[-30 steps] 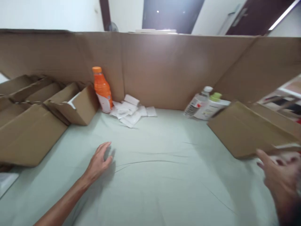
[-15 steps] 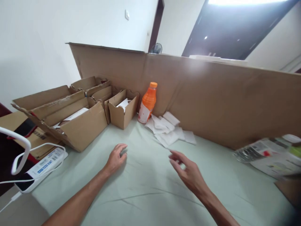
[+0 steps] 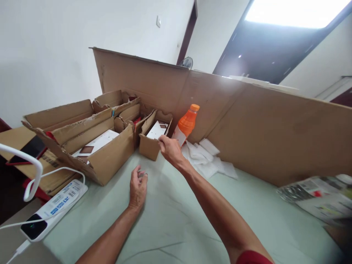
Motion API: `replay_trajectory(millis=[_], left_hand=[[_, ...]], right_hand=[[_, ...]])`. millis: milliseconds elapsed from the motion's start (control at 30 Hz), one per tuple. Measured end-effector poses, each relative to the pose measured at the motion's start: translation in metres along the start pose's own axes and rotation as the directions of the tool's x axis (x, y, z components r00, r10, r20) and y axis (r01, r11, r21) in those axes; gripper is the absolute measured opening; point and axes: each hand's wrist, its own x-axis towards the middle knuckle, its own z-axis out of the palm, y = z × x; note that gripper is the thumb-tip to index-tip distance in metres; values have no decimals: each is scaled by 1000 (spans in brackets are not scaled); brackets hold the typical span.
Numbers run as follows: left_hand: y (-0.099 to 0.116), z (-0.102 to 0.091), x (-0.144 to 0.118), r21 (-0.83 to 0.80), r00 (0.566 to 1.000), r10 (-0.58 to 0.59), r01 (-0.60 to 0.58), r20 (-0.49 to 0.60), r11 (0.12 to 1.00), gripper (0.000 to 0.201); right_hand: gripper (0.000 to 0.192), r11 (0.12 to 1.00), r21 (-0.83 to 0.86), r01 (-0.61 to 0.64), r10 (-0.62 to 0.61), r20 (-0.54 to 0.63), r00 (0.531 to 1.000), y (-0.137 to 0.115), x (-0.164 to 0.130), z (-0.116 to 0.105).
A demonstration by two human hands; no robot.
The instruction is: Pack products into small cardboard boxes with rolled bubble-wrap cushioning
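- Currently working with right hand (image 3: 172, 151) at small open-topped brown cardboard box (image 3: 148, 148), with fingers curled at near right corner of rim.
- Can't tell if clamped on cardboard or merely touching; can't see enough of thumb or fingertips.
- Inside that box, visible over the rim: flat white piece with a dark square patch (image 3: 154, 131).
- Just behind right hand: orange plastic bottle with orange cap and white lower label (image 3: 188, 123). Can't confirm contact, given overlap in view.
- Beside bottle, against tall brown cardboard partition (image 3: 145, 79): loose pile of thin white packets (image 3: 205, 157).
- Over pale green cloth (image 3: 165, 220), nearer the camera than the small box: left hand (image 3: 138, 187), with fingers loosely curled, thumb apart, nothing seen in grasp.
- To the left of small box: larger open brown cardboard box (image 3: 115, 161), with another flat white piece (image 3: 106, 139) inside. Further left, near cloth edge: long white device with blue lettering (image 3: 66, 196).
- Judging step: at contact with box rim, before any visible lift.
- Judging next move: calls for sure finger placement at that corner, clearance from bottle, and left hand ready to steady from the near side.
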Motion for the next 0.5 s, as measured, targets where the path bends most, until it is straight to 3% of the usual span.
replay_trajectory(millis=[133,233,367,467,500], left_hand=[[1,-5,9,-88,992,-51,41,-114,995,46],[6,-10,10,-113,988,-71,55,-138,992,49],[17,-13,-2,-110,997,-74,72,-10,991,55],[29,-14,-19,-91,986,-81,95,146,991,52],[33,-16,-26,-87,977,-88,106,193,991,49]], right_hand=[[21,974,219,63,-59,-27,998,36,-85,-20],[21,900,437,-10,63,-107,992,77,-154,-40],[24,793,581,-182,347,-185,920,125,-232,-60],[41,660,708,-253,533,-203,821,143,-283,-61],[45,628,729,-271,555,-175,813,145,-299,-58]])
